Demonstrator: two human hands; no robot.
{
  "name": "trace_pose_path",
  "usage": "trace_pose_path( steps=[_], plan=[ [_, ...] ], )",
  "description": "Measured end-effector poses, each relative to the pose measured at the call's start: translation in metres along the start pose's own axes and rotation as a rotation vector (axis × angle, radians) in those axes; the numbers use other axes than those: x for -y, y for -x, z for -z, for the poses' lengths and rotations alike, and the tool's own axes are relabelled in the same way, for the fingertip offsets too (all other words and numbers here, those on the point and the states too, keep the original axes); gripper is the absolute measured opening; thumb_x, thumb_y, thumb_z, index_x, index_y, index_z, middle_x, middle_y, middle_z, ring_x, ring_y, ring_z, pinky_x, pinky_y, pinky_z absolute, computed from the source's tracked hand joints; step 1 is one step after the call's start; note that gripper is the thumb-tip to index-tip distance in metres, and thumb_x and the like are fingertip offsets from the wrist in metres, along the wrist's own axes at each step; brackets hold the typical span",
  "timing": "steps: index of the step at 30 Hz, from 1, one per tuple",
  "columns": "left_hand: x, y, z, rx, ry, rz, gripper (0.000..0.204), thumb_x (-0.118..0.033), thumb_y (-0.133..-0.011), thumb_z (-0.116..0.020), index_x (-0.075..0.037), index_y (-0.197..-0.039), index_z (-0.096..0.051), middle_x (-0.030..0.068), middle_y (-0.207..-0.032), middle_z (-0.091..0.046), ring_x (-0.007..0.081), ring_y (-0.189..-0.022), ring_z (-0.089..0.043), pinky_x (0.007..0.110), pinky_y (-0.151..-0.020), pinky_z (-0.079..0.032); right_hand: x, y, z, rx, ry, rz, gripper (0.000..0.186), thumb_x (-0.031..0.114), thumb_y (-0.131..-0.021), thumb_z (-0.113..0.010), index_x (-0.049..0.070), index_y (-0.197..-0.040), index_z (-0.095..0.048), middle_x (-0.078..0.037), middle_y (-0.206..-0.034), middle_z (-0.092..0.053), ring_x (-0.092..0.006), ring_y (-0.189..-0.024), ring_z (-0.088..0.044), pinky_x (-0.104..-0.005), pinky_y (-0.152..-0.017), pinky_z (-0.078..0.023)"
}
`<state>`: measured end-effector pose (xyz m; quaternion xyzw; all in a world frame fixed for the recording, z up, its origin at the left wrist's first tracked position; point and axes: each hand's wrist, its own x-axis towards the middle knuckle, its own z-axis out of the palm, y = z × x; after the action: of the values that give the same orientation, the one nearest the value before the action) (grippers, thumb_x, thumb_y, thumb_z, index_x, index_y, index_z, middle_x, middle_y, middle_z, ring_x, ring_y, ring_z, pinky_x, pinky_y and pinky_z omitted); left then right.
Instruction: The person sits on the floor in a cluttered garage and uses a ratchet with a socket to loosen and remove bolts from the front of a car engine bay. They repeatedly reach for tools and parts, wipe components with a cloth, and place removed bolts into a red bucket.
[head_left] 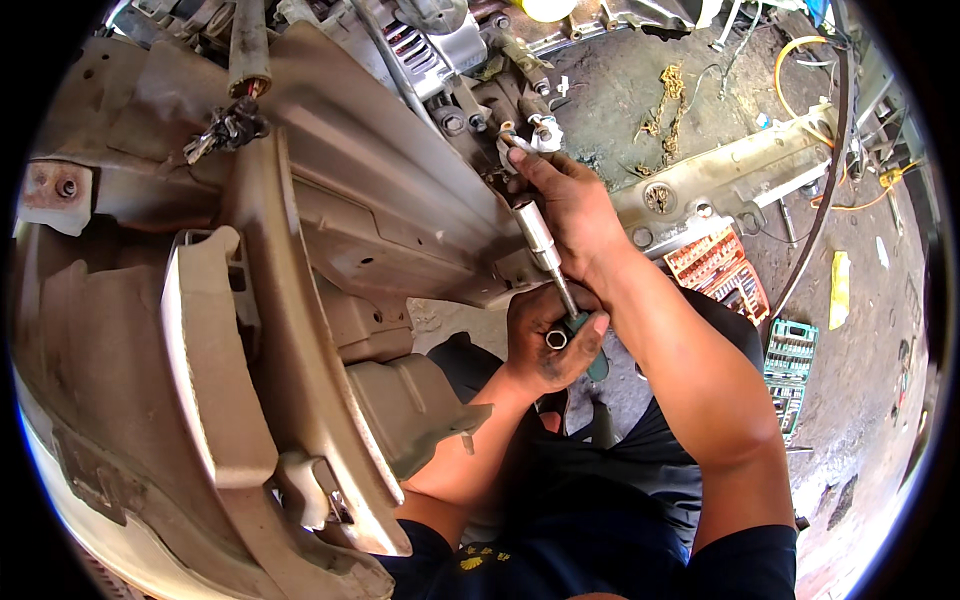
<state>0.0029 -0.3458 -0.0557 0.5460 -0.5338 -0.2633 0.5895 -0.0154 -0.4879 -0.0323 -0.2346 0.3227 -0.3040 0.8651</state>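
Dark work clothes fill the lower edge as a person crouches beside a dusty metal car panel (330, 200). Left hand (548, 340) is closed around the green handle (585, 335) of a socket driver, a loose socket (556, 339) pinched in its fingers. Right hand (575, 205) grips the driver's steel shaft (540, 240) near the engine parts (470, 100). Rigid and fairly light, the tool is best held at handle and shaft; greasy steel may slip. Open socket sets (722, 270) lie on the ground.
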Motion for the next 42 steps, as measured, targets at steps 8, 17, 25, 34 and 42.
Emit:
trace_pose_path(
  steps=[8,17,25,34,42],
  plan=[
    [0.003,0.003,0.000,0.032,0.005,0.028,0.022,-0.023,-0.088,-0.077,-0.003,-0.086,-0.069,0.0085,-0.079,-0.070,0.0237,-0.069,-0.066,0.034,-0.067,-0.051,0.014,0.025,0.021,-0.054,0.166,0.094,0.027,0.026,-0.099,-0.056,0.002,-0.104,-0.066,-0.006,-0.081,-0.066,-0.0141,-0.065,-0.058,-0.0284,-0.060,-0.046],
    [0.003,0.004,-0.007,-0.040,-0.006,0.056,0.031,-0.030,-0.092,-0.074,-0.001,-0.083,-0.069,0.0023,-0.066,-0.062,0.0125,-0.060,-0.058,0.028,-0.056,-0.044,0.032,0.040,0.046,-0.066,0.250,0.213,0.029,0.028,-0.095,-0.062,0.000,-0.101,-0.068,-0.007,-0.085,-0.068,-0.0157,-0.075,-0.060,-0.0301,-0.069,-0.047],
    [0.010,0.012,-0.016,-0.087,0.079,0.054,0.026,-0.027,-0.096,-0.072,-0.004,-0.097,-0.060,-0.0009,-0.079,-0.057,0.0051,-0.070,-0.049,0.023,-0.063,-0.038,0.033,0.058,0.065,-0.025,0.371,0.200,0.034,0.033,-0.096,-0.062,0.002,-0.109,-0.069,-0.005,-0.089,-0.066,-0.0141,-0.071,-0.055,-0.0312,-0.062,-0.050],
    [0.011,0.012,-0.032,-0.044,0.285,0.135,0.022,-0.017,-0.101,-0.066,-0.004,-0.112,-0.052,0.0098,-0.097,-0.066,0.0143,-0.085,-0.066,0.028,-0.074,-0.054,0.047,0.070,0.065,-0.029,0.652,0.267,0.027,0.028,-0.097,-0.068,0.001,-0.097,-0.067,-0.002,-0.084,-0.063,-0.0105,-0.076,-0.056,-0.0246,-0.071,-0.046],
    [0.001,0.022,-0.018,0.131,0.148,0.236,0.018,-0.017,-0.100,-0.061,0.000,-0.104,-0.056,0.0080,-0.089,-0.063,0.0185,-0.081,-0.068,0.034,-0.075,-0.054,0.091,0.098,0.075,0.083,1.264,0.571,0.027,0.025,-0.097,-0.068,-0.001,-0.096,-0.063,-0.019,-0.079,-0.063,-0.0377,-0.075,-0.063,-0.0438,-0.071,-0.049]
  ],
)
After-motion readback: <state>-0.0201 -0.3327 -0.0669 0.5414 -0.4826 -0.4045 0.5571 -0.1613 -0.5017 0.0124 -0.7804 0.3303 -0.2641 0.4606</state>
